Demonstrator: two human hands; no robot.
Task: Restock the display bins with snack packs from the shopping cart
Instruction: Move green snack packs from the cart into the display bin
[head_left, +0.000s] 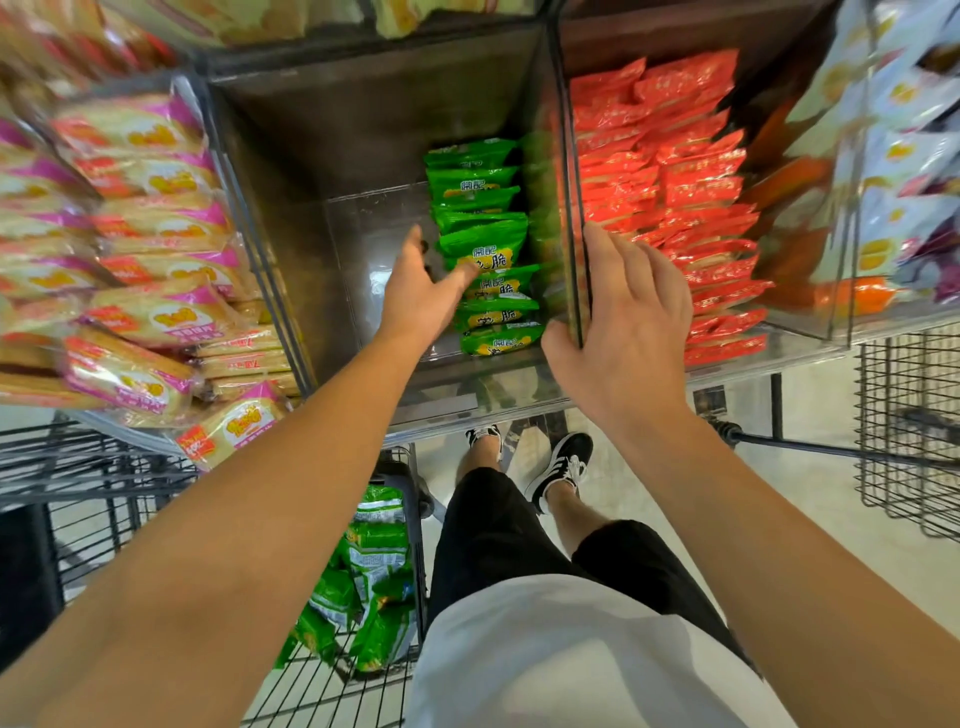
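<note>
A: Left hand (421, 291) is down in the middle bin (363, 156), fingers loose, thumb nudging the row of green packs (485, 249) at its three o'clock side.

B: Right hand (623, 322) grasps the clear divider (574, 234). I'd say press the row tight; more green packs in the cart (374, 577) at six o'clock.

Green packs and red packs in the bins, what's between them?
In the head view, a clear divider wall stands between the green packs and red packs; the right hand grips its front edge.
</note>
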